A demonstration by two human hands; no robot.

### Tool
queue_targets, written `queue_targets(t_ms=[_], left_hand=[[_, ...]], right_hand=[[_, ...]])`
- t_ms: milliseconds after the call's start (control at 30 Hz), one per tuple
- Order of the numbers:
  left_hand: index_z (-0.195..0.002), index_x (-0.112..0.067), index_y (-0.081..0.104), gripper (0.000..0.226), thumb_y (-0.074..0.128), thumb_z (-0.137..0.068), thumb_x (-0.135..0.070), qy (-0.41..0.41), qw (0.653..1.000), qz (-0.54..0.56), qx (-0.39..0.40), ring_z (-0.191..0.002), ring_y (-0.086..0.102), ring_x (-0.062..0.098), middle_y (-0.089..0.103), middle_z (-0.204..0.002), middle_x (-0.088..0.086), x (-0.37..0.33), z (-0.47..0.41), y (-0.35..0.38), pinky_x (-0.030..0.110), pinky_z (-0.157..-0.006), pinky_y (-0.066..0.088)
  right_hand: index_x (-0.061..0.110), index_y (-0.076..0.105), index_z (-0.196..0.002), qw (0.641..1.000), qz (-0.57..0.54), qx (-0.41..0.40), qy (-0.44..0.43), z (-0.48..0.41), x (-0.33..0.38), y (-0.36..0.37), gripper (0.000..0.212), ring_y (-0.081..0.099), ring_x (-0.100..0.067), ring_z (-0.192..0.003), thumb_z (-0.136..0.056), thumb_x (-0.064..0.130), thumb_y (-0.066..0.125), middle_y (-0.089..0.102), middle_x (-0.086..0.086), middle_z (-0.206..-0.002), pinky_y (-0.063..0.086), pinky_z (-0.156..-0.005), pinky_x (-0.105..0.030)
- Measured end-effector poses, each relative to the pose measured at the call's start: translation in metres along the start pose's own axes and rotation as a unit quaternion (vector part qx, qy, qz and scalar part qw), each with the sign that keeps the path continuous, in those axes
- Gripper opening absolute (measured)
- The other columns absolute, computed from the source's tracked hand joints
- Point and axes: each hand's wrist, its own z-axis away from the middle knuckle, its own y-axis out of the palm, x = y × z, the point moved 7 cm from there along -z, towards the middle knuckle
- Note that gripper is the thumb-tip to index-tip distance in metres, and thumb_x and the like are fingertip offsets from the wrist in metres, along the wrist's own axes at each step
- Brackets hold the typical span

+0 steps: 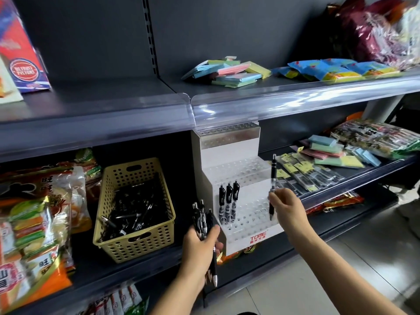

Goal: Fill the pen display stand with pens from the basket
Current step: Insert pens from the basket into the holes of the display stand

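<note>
Head camera view, looking down at a dark shop shelf. A white stepped pen display stand (258, 235) sits in the middle of the lower shelf, each step dotted with round holes. Three black pens (228, 201) stand upright side by side in holes at the left of a middle step.

Just left of the stand is a tan perforated basket (145, 244) with a loose heap of black pens (134, 208) lying inside it.

The person's left hand (200, 242) is in front of the stand's left corner, between basket and stand. Its fingers are curled tightly round a bundle of black pens (202, 217), clicker ends up, and one pen sticks out below the palm.

The right hand (286, 208) is at the stand's right side. Thumb and fingertips pinch a single black pen (272, 185) near its middle, held upright with the tip down over the lower step's holes. Whether the tip sits in a hole cannot be told.

Snack bags (34, 212) fill the shelf to the left. Pastel sticky-note pads (227, 71) lie on the upper shelf.
</note>
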Motion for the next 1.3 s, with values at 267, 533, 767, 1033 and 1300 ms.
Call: queue_targets(t_ms=[267,533,767,1033,1300], left_hand=[[-0.090,-0.014,0.057,0.028,0.078,-0.074,-0.023,0.042,0.998,0.050,-0.008,-0.056,0.059,0.011,0.066,-0.076,0.003,-0.026,0.004,-0.028,0.014,-0.042,0.045],[-0.089,-0.017,0.060,0.022,0.076,-0.076,-0.024,0.058,0.995,0.069,0.041,-0.042,0.056,-0.002,0.066,-0.073,-0.001,-0.046,0.015,-0.028,0.012,-0.043,0.046],[-0.094,-0.015,0.064,0.019,0.073,-0.079,-0.022,0.044,0.995,0.074,0.047,-0.043,0.054,-0.001,0.073,-0.086,0.011,-0.041,0.011,-0.036,0.017,-0.043,0.045],[-0.096,-0.019,0.063,0.021,0.073,-0.079,-0.027,0.060,0.995,0.079,0.029,-0.048,0.056,0.000,0.073,-0.087,0.003,-0.041,0.006,-0.043,0.016,-0.046,0.045],[-0.102,-0.012,0.062,0.042,0.083,-0.067,-0.016,0.087,0.993,0.060,-0.049,-0.059,0.067,0.008,0.072,-0.086,0.002,-0.040,-0.002,-0.054,0.019,-0.053,0.048]], right_hand=[[0.004,0.056,-0.090,0.964,-0.216,0.144,0.061,0.029,0.041,0.059,0.005,0.059,-0.015,-0.070,-0.090,0.008,0.058,0.065,-0.008,-0.080,0.050,-0.063,-0.022],[0.006,0.063,-0.079,0.944,-0.257,0.191,0.083,0.045,0.044,0.086,0.009,0.058,-0.017,-0.069,-0.087,0.003,0.060,0.062,-0.009,-0.075,0.054,-0.064,-0.022],[0.008,0.066,-0.089,0.933,-0.262,0.235,0.073,0.053,0.056,0.101,0.020,0.065,-0.019,-0.083,-0.093,-0.001,0.050,0.069,-0.007,-0.086,0.055,-0.080,-0.029],[0.010,0.064,-0.100,0.930,-0.259,0.252,0.063,0.056,0.065,0.109,0.022,0.066,-0.014,-0.080,-0.095,-0.001,0.046,0.071,-0.002,-0.086,0.053,-0.079,-0.027],[-0.009,0.061,-0.097,0.967,-0.196,0.152,0.057,0.051,0.056,0.104,0.018,0.057,-0.017,-0.068,-0.088,0.007,0.062,0.053,-0.014,-0.078,0.051,-0.055,-0.018]])
